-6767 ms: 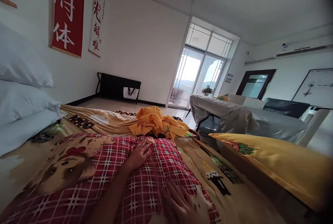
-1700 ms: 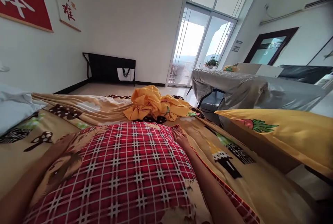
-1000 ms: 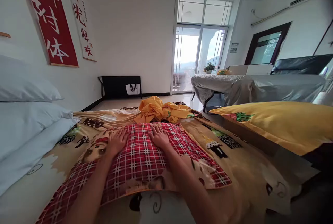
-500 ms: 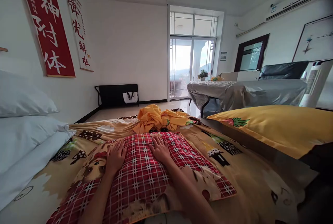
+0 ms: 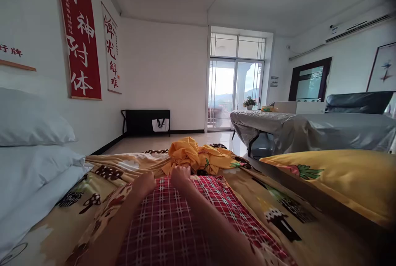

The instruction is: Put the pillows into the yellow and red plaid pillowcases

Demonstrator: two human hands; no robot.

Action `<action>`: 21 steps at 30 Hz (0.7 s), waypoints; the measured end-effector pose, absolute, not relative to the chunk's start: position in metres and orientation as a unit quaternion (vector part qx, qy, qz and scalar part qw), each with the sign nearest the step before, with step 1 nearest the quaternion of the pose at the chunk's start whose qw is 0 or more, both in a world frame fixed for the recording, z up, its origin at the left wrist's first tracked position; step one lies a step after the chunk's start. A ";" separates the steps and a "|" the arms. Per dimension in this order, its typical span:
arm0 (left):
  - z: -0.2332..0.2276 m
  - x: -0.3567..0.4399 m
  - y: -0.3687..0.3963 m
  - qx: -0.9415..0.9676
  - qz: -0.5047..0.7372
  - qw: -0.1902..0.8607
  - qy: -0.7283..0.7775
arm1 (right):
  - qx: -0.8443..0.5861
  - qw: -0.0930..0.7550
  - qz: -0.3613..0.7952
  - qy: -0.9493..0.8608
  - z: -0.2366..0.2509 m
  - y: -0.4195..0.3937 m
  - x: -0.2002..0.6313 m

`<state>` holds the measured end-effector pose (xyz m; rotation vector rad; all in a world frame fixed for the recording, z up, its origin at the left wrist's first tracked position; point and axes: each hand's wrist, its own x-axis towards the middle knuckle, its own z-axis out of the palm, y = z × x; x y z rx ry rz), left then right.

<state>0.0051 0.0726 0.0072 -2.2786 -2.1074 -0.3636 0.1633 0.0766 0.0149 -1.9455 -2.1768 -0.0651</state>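
A red plaid pillowcase (image 5: 163, 220) with a cartoon animal print lies spread over the patterned bed cover (image 5: 43, 233). At its far edge, toward the left corner, my left hand (image 5: 144, 184) is closed with the fingers curled under and mostly hidden. My right hand (image 5: 181, 176) grips the same edge nearer the middle, its fingers also curled in. Just beyond my right hand is a crumpled yellow cloth (image 5: 185, 152) with a pineapple print.
White pillows (image 5: 34, 167) are stacked at the left. A yellow pillow (image 5: 346, 179) lies at the right. Past the bed stand a plastic-covered table (image 5: 309, 130) and a black folded piece of furniture (image 5: 139, 121) by the wall.
Both hands, flat and spread on the pillowcase before, have slid forward to its far edge and closed there. The camera view has tilted up and swung slightly left.
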 end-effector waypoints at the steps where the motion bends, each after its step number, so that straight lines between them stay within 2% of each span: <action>1: 0.016 0.012 0.081 -0.733 -0.115 0.013 -0.671 | -0.654 0.117 -0.025 -0.747 0.019 0.085 0.156; 4: 0.028 0.030 0.104 -0.748 -0.108 0.017 -0.655 | -0.630 0.128 -0.019 -0.766 0.015 0.109 0.147; 6: 0.018 0.039 0.116 -0.759 -0.101 0.006 -0.644 | -0.614 0.136 -0.009 -0.777 -0.001 0.121 0.154; 13: -0.078 0.053 0.131 -0.779 -0.079 -0.058 -0.620 | -0.602 0.118 0.034 -0.789 -0.086 0.137 0.182; 17: -0.089 0.024 0.149 -0.759 -0.064 -0.090 -0.642 | -0.603 0.121 0.070 -0.785 -0.090 0.150 0.194; 21: -0.084 -0.033 0.153 -0.740 -0.073 -0.059 -0.666 | -0.580 0.129 0.123 -0.795 -0.079 0.159 0.250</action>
